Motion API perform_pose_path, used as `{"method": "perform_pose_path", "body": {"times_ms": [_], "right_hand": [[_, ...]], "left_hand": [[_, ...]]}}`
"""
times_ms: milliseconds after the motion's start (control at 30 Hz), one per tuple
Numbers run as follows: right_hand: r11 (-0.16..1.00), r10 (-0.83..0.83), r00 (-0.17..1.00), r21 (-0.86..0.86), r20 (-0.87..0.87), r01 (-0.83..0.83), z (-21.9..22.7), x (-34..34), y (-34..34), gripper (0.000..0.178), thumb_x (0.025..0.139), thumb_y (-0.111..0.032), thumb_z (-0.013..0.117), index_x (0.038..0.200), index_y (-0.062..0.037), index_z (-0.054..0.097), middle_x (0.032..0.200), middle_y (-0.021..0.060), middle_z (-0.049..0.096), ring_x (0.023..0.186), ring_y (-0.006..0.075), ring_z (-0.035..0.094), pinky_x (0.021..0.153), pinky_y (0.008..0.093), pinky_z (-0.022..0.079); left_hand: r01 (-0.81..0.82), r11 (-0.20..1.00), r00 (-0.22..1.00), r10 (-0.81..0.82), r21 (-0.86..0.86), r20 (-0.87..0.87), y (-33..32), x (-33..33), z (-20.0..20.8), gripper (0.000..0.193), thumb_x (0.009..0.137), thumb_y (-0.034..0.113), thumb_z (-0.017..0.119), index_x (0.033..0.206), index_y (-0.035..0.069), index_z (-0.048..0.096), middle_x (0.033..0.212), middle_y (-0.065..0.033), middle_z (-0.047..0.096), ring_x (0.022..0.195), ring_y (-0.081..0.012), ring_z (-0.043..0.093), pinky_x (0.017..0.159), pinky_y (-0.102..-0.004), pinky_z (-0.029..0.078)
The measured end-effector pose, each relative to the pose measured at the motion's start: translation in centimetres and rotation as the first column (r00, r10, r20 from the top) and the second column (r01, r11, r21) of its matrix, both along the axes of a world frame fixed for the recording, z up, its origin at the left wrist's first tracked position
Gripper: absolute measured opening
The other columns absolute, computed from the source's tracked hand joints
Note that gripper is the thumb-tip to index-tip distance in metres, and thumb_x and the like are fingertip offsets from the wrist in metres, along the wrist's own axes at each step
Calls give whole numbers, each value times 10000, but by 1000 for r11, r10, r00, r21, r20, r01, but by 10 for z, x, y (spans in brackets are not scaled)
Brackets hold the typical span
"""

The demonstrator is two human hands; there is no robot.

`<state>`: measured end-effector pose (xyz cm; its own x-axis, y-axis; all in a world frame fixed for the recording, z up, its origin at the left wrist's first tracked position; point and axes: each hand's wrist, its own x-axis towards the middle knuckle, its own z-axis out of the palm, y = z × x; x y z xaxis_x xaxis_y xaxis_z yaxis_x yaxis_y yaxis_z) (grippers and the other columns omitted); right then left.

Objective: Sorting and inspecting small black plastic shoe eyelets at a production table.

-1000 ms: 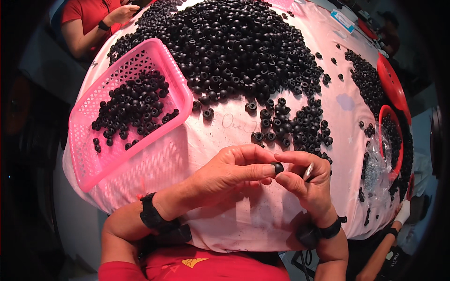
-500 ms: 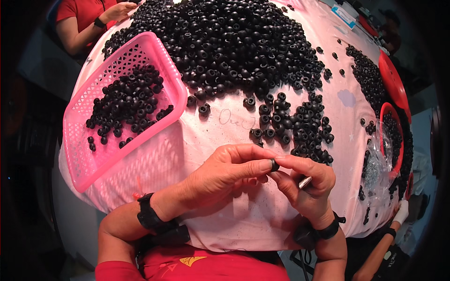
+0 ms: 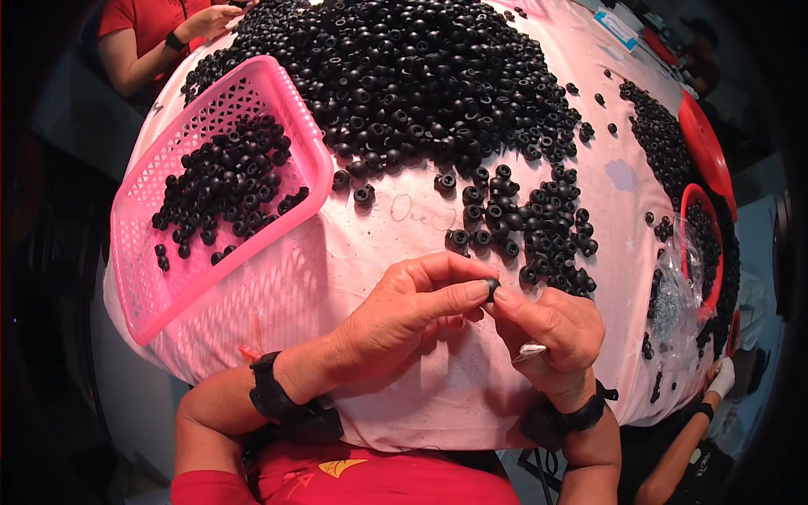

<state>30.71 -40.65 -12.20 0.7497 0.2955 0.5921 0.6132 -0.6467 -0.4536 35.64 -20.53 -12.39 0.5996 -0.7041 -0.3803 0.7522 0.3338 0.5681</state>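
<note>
Between the thumb and forefinger of my left hand (image 3: 408, 307) is one small black round piece (image 3: 491, 290), like a bead with a hole in it. My right hand (image 3: 560, 332) meets it from the other side, thumb and fingertip close against the piece. A slim silver metal tool (image 3: 530, 351) sticks out of my right hand's curled fingers; its far part is hidden. Just beyond my hands lies a loose group of the same black pieces (image 3: 509, 223), in front of a large heap (image 3: 404, 76).
A pink perforated basket (image 3: 139, 324) at the left holds many black pieces. On the right are another heap (image 3: 656, 126), a red lid (image 3: 707, 143), a red-rimmed container (image 3: 686, 202) and clear plastic bags (image 3: 673, 295). Other people's arms show at the upper left (image 3: 139, 63) and lower right (image 3: 677, 454).
My right hand has turned slightly, so the silver tool now points lower and toward the left. The black piece has tilted a little between my fingertips. My left hand has barely moved.
</note>
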Motion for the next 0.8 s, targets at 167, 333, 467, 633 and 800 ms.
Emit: {"method": "perform_pose_path", "body": {"times_ms": [167, 333, 467, 633, 800], "right_hand": [[999, -12, 1000, 50, 25, 11, -1, 0, 3, 459, 614, -11, 762, 1064, -73, 695, 598, 19, 533, 460, 141, 510, 426, 258, 392], [936, -103, 952, 295, -288, 190, 8, -4, 14, 347, 699, -12, 797, 1026, -58, 690, 729, 58, 667, 499, 109, 570, 452, 218, 430], [933, 21, 956, 348, -294, 86, 5, -1, 9, 329, 726, 5, 784, 1035, -49, 687, 835, 76, 715, 542, 73, 598, 480, 189, 451], [914, 80, 943, 401, -322, 59, 6, 0, 9, 334, 722, 26, 784, 1035, -39, 689, 820, 61, 711, 536, 40, 571, 473, 180, 431], [904, 67, 913, 411, -401, 115, 7, -1, 8, 316, 725, 17, 790, 1022, -41, 698, 784, 35, 693, 517, 13, 515, 457, 174, 384]], "left_hand": [[-7, 1000, 1000, 7, -7, -20, -1, -1, 2, 217, 925, 120, 626, 1134, 62, 614, 950, 1, 627, 803, -48, 566, 731, -169, 481], [0, 1000, 1000, 0, -8, 17, 2, -2, 1, 208, 932, 129, 618, 1128, 60, 615, 950, -25, 649, 799, -57, 590, 701, -177, 495], [-18, 999, 999, 16, -31, -37, 1, -2, 4, 202, 943, 151, 605, 1123, 58, 613, 953, -22, 650, 756, -50, 577, 677, -174, 488], [75, 997, 996, -76, -34, -49, 5, 2, 6, 223, 937, 170, 619, 1124, 49, 600, 906, -1, 630, 718, -33, 541, 657, -162, 464], [62, 997, 997, -63, -39, -51, 5, 2, 3, 224, 920, 146, 638, 1117, 46, 599, 934, 1, 618, 750, -32, 551, 678, -169, 472]]}}
